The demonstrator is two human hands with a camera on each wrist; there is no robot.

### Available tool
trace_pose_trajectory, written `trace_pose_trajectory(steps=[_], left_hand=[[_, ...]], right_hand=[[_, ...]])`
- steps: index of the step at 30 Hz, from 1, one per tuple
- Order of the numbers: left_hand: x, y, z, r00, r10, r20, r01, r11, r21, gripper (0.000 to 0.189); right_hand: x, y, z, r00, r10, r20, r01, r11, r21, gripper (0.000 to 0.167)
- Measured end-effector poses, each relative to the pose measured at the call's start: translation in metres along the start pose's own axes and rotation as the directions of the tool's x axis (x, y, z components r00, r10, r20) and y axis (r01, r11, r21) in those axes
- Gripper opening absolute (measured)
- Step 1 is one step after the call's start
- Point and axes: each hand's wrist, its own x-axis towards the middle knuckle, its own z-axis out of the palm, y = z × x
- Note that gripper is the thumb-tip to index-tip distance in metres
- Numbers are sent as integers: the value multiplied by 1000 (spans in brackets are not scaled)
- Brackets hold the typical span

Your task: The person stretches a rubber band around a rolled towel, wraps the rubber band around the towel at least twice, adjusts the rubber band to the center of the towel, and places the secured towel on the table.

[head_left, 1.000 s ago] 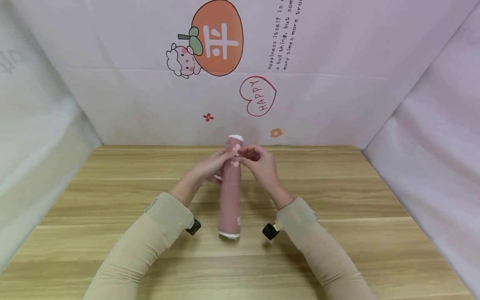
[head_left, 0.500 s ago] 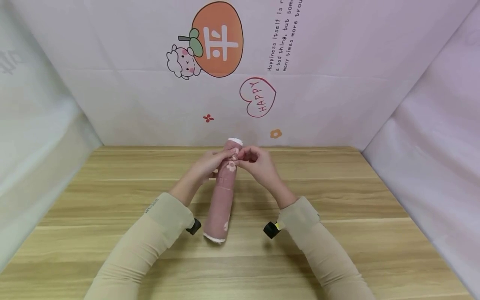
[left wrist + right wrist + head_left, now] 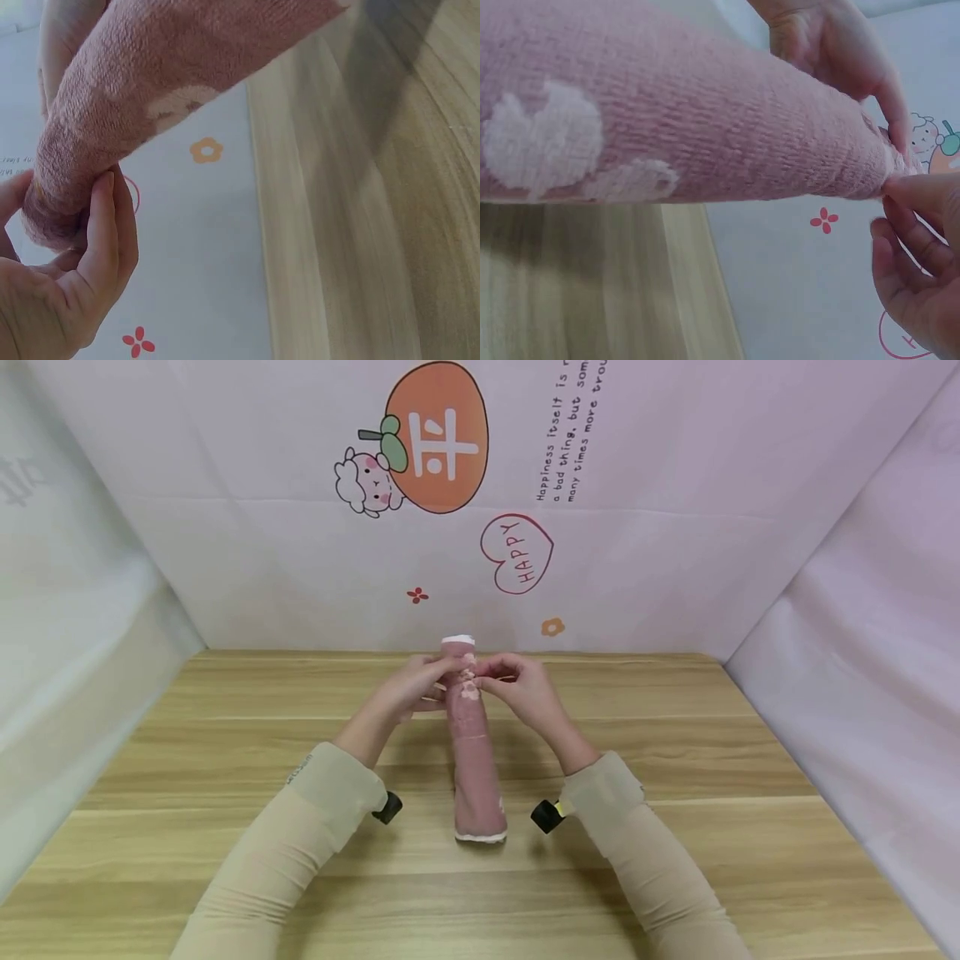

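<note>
A pink towel (image 3: 474, 768), rolled into a long tube with white edges and pale flower patches, is held over the table. Near its far end the left hand (image 3: 411, 689) grips it, thumb on top and fingers underneath. In the left wrist view, those fingers (image 3: 105, 232) curl against the narrow end, where a tiny yellowish spot (image 3: 37, 184) shows. From the right side, the right hand (image 3: 525, 689) pinches at the roll with thumb and index finger. The right wrist view has these fingertips (image 3: 900, 187) at a creased, narrowed part of the towel (image 3: 727, 120).
A wood-grain table (image 3: 225, 835) lies under the arms. Behind it hangs a white cloth (image 3: 300, 585) printed with a fruit, a heart and flowers, and white cloth also lines both sides. Each wrist wears a small black camera (image 3: 546, 817).
The towel's near end has swung left, then back to the right, with the far end shifting slightly left. Both hands have stayed near the same spot on the roll.
</note>
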Motion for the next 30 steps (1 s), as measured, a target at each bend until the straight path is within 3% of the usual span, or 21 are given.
trace_pose_trajectory(steps=[7, 23, 30], left_hand=[[0, 2, -3, 999, 19, 35, -18, 1000, -12, 63], [2, 0, 2, 999, 32, 31, -30, 998, -56, 57], [1, -3, 4, 999, 31, 26, -29, 996, -90, 56]], right_hand=[[2, -6, -7, 995, -18, 98, 20, 1000, -22, 14], [8, -7, -16, 971, 21, 238, -9, 999, -50, 11], [7, -2, -15, 964, -15, 266, 29, 998, -48, 10]])
